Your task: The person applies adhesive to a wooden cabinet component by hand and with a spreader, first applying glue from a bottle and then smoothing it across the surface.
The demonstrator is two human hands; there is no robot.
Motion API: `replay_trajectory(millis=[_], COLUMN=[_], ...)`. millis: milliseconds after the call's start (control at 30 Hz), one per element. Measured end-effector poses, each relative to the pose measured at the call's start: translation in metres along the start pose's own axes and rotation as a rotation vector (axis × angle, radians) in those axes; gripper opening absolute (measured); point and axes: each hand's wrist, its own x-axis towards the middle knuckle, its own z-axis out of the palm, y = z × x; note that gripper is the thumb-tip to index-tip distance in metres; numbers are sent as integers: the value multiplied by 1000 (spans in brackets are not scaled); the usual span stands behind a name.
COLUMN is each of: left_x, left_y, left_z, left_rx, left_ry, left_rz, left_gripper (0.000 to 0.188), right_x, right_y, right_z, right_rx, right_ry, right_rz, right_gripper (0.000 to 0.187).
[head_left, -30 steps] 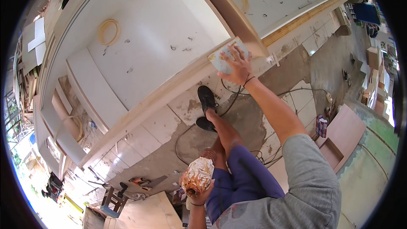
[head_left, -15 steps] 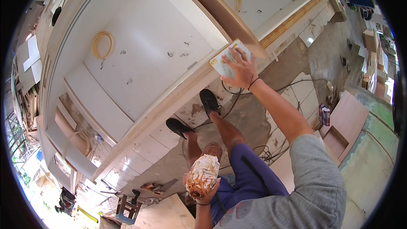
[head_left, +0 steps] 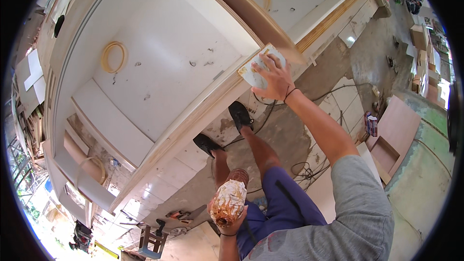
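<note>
My left hand (head_left: 237, 226) is wrapped round a brown bottle (head_left: 229, 202) with a crumpled white label and amber smears at the end toward me. It is held in front of my legs. My right hand (head_left: 274, 78) is at a corner of the pale wooden cabinet (head_left: 193, 112), fingers spread over a flat whitish rectangular piece (head_left: 251, 73) with yellowish stains. The thumb lies at its near side. That piece rests at the front edge, where an upright brown divider panel (head_left: 251, 12) meets it. What lies under the piece is hidden.
Coiled yellowish edging strip (head_left: 114, 57) lies inside the left compartment. Dark cables (head_left: 305, 170) trail over the tiled floor near my feet. A wooden board (head_left: 396, 133) lies at right, a red and blue packet (head_left: 371, 124) beside it. A grey stand (head_left: 152, 242) is at lower left.
The view has shifted slightly, and the cabinet's left part sits a little differently in it. My left hand and the bottle are slightly lower and further left. My right hand stays on the whitish piece.
</note>
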Motion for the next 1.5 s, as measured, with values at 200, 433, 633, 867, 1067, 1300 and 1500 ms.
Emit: replay_trajectory(millis=[200,433,633,867,1067,1300,1500], left_x=[2,-1,1,7,4,7,-11], left_y=[-10,-15,-9,0,-12,-10,-27], left_z=[-8,-3,-9,-17,-15,-14,-3], left_rx=[39,75,-12,41,146,-38,-114], left_ry=[-17,-28,-9,8,-33,40,92], left_rz=[15,87,36,46,86,54,-27], left_gripper=[103,104,102,101,102,102,90], right_x=[0,5,4,7,-7,-12,-22], right_y=[0,0,-4,-6,-6,-4,-18], right_z=[4,-3,-9,-14,-20,-29,-42], right_rx=[-39,-29,-34,-7,-45,-31,-22], right_ry=[-73,-48,-122,-127,-171,-242,-197], right_rz=[35,18,43,51,80,124,85], right_gripper=[75,76,74,72,70,72,70])
